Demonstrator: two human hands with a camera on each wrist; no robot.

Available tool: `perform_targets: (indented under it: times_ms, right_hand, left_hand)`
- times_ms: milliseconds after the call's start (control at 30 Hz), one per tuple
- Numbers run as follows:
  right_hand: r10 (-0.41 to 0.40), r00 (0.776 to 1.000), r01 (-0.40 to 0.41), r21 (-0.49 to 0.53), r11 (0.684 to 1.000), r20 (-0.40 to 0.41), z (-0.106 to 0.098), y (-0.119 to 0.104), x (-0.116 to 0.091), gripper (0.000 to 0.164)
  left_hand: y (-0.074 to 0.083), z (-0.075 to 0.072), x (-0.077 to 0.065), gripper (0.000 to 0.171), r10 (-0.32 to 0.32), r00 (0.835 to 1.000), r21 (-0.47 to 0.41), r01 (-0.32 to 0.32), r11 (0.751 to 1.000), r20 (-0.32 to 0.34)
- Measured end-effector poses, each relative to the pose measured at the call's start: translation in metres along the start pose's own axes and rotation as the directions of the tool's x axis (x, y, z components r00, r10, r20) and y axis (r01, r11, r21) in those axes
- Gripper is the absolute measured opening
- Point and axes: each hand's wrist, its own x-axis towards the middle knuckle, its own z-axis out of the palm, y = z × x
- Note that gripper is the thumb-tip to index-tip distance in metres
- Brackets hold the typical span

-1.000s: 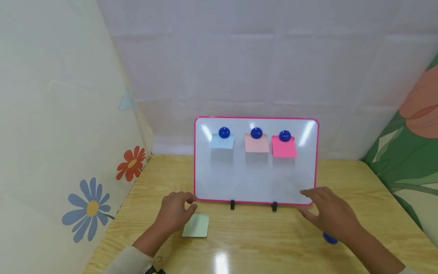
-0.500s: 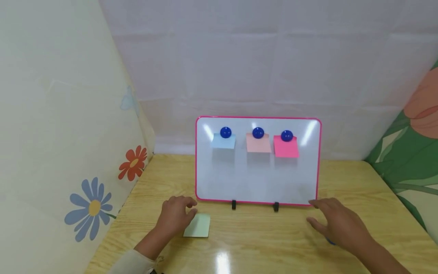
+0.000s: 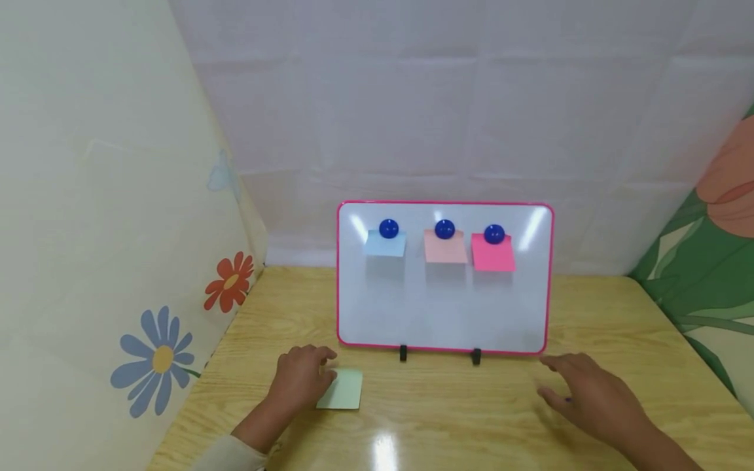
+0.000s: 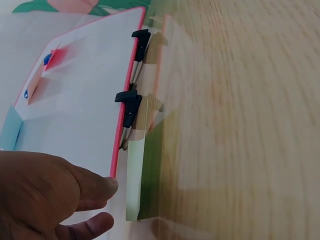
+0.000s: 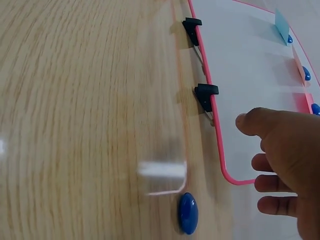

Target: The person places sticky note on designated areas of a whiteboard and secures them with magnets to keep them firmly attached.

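My left hand [image 3: 300, 376] hovers with bent, relaxed fingers beside a pale green sticky note [image 3: 346, 390] lying on the table, and nothing is in its grasp. On the right, my right hand [image 3: 597, 396] hangs above a blue round magnet [image 5: 188, 213]; thumb and fingers are apart and hold nothing. The head view shows that magnet almost wholly hidden by the hand. Between the hands stands a pink-framed whiteboard [image 3: 442, 307]. Blue magnets fix a light blue note [image 3: 385, 246], a pale pink note [image 3: 444, 251] and a bright pink note [image 3: 493, 255] near its top.
Two black clip feet [image 3: 403, 353] support the whiteboard's lower edge on the wood-grain table [image 3: 448, 405]. A white cloth [image 3: 365, 118] hangs behind. Flower-patterned walls flank the table at left [image 3: 159, 360] and right [image 3: 701, 288].
My right hand has moved down and to the right, away from the board's corner and over the loose magnet. The left hand has sunk slightly. The notes on the board stay put.
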Motion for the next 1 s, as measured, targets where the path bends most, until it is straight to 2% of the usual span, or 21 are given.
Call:
perform_targets:
  times_ms: [233, 600, 1000]
  right_hand:
    - [0.045, 0.997, -0.046, 0.004, 0.999, 0.068, 0.005, 0.007, -0.007, 0.048]
    - [0.087, 0.989, -0.086, -0.016, 0.996, 0.118, 0.010, 0.013, -0.013, 0.052]
    - [0.141, 0.959, -0.138, -0.029, 0.990, 0.246, 0.011, 0.020, -0.014, 0.056]
  left_hand:
    - [-0.001, 0.000, -0.003, 0.027, -0.023, 0.999, -0.004, 0.023, 1.000, 0.024]
    - [-0.004, 0.003, -0.004, 0.027, -0.043, 0.998, 0.036, 0.041, 0.999, 0.044]
    - [-0.005, 0.001, -0.005, 0.022, -0.075, 0.993, 0.059, 0.070, 0.996, 0.094]
